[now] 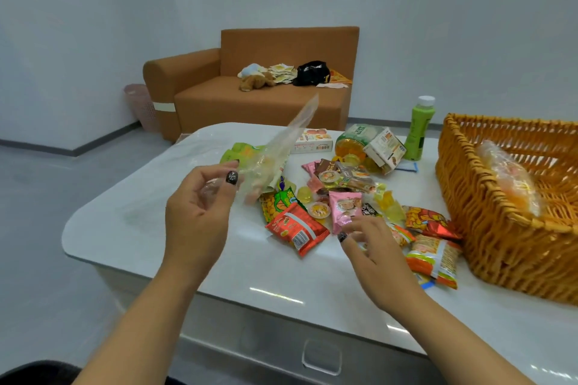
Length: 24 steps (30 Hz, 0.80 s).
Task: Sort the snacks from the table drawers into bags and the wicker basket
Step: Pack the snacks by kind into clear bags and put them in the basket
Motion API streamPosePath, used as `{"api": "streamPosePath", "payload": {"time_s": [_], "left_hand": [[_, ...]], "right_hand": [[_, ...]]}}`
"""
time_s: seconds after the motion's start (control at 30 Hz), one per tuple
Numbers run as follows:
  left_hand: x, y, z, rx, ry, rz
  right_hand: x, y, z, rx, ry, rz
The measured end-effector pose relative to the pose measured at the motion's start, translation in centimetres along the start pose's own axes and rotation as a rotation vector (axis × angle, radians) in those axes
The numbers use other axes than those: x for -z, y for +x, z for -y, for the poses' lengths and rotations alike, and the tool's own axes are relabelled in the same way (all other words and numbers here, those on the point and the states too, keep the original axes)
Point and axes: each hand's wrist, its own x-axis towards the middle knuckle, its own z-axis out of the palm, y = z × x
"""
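Clear plastic bag [281, 150] — pinched at its mouth by the left hand [200, 212], held above the snack pile [341, 197]. Right hand [372, 247], fingers curled, picks a small sweet at the pile's near edge. Wicker basket [488, 228] right of pile. Bagging step; next, likely drop the sweet into the bag's mouth.

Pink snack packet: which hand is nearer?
Right. The right hand is just below the pink snack packet, fingertips at its lower edge; the left hand is off to its left, pinching the clear bag.

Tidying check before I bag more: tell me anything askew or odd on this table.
A box leans tilted on the lying jar behind the snack pile. One filled bag lies slumped in the basket. Nothing looks spilled or torn.
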Motion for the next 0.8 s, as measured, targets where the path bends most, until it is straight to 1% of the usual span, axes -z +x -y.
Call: {"api": "streamPosePath", "payload": {"time_s": [0.07,0.13,0.2,0.23,0.27,0.33,0.37,0.4,0.43,0.5,0.57,0.6,0.67,0.7,0.73,0.8], "left_hand": [[-0.6,-0.5,-1.0,0.147,-0.298,0.088],[-0.8,-0.4,-1.8,0.297,-0.540,0.145],[-1.0,-0.2,-2.1,0.416,-0.699,0.178],[-1.1,-0.1,-2.0,0.462,-0.733,0.196],[-1.2,-0.1,-1.8,0.499,-0.742,0.215],[-1.6,-0.1,-1.0,0.559,-0.717,0.236],[-1.9,-0.1,-0.6,0.589,-0.696,0.246],[-2.1,0.0,-0.1,0.617,-0.660,0.256],[-2.3,0.0,0.4,0.636,-0.601,0.265],[-2.8,0.2,1.2,0.627,-0.406,0.267],[-3.3,0.6,1.8,0.568,-0.207,0.204],[-3.5,1.0,2.3,0.541,-0.150,0.154],[-3.9,1.8,2.7,0.558,-0.156,0.110],[-3.9,2.0,2.8,0.601,-0.199,0.171],[-3.9,2.0,2.8,0.656,-0.238,0.302],[-3.9,1.2,2.7,0.762,-0.290,0.631]], "right_hand": [[0.6,0.1,0.4,-0.057,0.144,-0.030],[2.0,0.4,0.9,-0.095,0.319,-0.089],[4.4,1.0,1.2,-0.130,0.423,-0.144],[5.7,1.3,1.3,-0.150,0.500,-0.144],[7.2,1.5,1.2,-0.164,0.615,-0.123],[9.7,1.8,0.7,-0.191,0.898,-0.007],[10.6,1.7,0.5,-0.210,0.983,0.054],[11.0,1.5,0.1,-0.229,0.994,0.089],[11.1,1.3,0.0,-0.249,0.925,0.093],[10.9,1.2,-0.2,-0.268,0.696,0.025],[10.7,1.2,-0.3,-0.281,0.553,-0.050],[10.8,1.2,-0.3,-0.285,0.550,-0.086],[11.0,1.4,-0.4,-0.323,0.644,-0.156],[11.0,1.4,-0.4,-0.359,0.710,-0.186],[11.0,1.3,-0.5,-0.400,0.782,-0.194],[10.8,1.1,-0.2,-0.476,0.903,-0.139]]}}
